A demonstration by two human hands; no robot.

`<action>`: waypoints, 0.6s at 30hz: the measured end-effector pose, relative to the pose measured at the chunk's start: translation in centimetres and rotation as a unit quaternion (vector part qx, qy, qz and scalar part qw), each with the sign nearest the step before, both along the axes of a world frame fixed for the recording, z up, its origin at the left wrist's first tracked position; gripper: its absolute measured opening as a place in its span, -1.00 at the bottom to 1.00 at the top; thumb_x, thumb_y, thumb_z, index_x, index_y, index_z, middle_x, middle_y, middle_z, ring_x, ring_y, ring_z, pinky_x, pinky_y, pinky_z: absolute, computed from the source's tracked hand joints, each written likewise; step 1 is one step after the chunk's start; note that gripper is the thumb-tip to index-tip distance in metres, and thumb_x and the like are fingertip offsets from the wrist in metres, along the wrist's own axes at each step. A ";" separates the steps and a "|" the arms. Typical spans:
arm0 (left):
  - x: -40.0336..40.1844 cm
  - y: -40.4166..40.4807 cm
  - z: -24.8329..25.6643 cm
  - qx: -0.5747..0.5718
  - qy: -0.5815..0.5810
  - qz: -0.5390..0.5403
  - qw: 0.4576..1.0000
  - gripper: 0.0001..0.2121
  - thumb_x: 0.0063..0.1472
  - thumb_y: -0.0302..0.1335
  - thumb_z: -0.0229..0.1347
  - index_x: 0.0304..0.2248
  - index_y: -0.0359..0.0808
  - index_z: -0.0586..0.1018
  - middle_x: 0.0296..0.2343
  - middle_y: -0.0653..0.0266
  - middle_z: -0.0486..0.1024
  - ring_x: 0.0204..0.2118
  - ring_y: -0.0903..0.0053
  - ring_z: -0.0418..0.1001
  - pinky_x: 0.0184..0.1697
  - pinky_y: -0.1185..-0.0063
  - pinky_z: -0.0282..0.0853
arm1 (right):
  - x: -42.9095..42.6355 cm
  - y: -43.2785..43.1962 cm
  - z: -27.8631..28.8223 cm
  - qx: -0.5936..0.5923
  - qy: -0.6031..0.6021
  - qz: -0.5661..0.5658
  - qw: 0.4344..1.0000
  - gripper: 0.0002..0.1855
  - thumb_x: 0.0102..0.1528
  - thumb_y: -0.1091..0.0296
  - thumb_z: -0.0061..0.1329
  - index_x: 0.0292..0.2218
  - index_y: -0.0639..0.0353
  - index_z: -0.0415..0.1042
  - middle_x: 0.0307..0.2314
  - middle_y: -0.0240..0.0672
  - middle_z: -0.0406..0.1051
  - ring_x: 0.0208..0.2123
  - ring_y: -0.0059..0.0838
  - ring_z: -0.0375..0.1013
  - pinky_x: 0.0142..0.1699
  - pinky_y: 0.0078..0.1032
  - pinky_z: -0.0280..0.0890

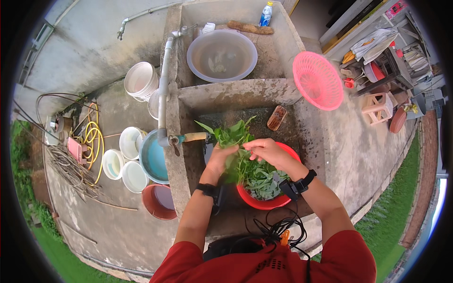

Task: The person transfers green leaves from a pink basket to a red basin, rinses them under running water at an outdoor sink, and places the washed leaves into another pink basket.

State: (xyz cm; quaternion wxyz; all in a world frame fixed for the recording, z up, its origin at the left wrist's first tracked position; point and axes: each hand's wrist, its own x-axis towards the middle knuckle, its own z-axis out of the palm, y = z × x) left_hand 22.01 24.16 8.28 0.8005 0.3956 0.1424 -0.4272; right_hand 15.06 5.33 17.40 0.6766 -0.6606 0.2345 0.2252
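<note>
My left hand [222, 155] grips a bunch of leafy greens [233, 133] over the concrete sink basin. Close beside it, my right hand [263, 150] has its thumb and forefinger pinched at the stems of the bunch. Below my hands stands a red plastic basin [260, 204] holding more loose green leaves [262, 184]. The lower part of the held bunch is blurred and overlaps the leaves in the basin. A reddish-brown scrubbing brush or block [276, 117] lies on the wet sink floor beyond my right hand.
A tap [174, 140] with a pipe stub juts in from the left wall. Past the divider [240, 92] stands a translucent basin [222, 76] of water. A pink plastic colander [317, 80] rests on the right rim. Several buckets [133, 143] stand left; black cables [283, 226] hang at my front.
</note>
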 end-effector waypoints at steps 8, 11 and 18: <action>0.7 0.1 0.7 0.033 -0.016 -0.005 0.999 -0.54 0.01 -0.73 0.19 -0.07 -0.32 0.40 -0.26 0.20 0.52 -0.26 0.41 0.51 -0.20 0.45 0.45 | 0.8 -14.2 -0.8 0.097 0.053 -0.522 0.845 -0.42 0.03 -0.03 0.11 -0.06 0.20 0.33 -0.31 -0.25 0.39 -0.42 -0.40 0.45 -0.41 -0.51 0.31; 0.6 0.4 1.2 0.039 -0.018 -0.003 0.999 -0.55 0.02 -0.73 0.18 -0.07 -0.32 0.41 -0.27 0.20 0.52 -0.27 0.41 0.51 -0.21 0.46 0.45 | 2.3 -18.7 -1.0 0.211 0.087 -0.616 0.754 -0.39 0.04 -0.10 0.10 -0.09 0.23 0.30 -0.30 -0.17 0.38 -0.39 -0.31 0.45 -0.39 -0.45 0.35; 0.1 -0.3 1.6 0.031 -0.016 -0.037 0.999 -0.63 0.06 -0.72 0.13 -0.10 -0.33 0.45 -0.27 0.21 0.53 -0.28 0.41 0.52 -0.21 0.47 0.46 | 1.8 -23.6 -5.3 0.139 -0.069 -0.609 0.778 -0.70 0.18 0.26 -0.08 -0.17 0.32 0.33 -0.39 -0.13 0.42 -0.37 -0.32 0.46 -0.29 -0.36 0.47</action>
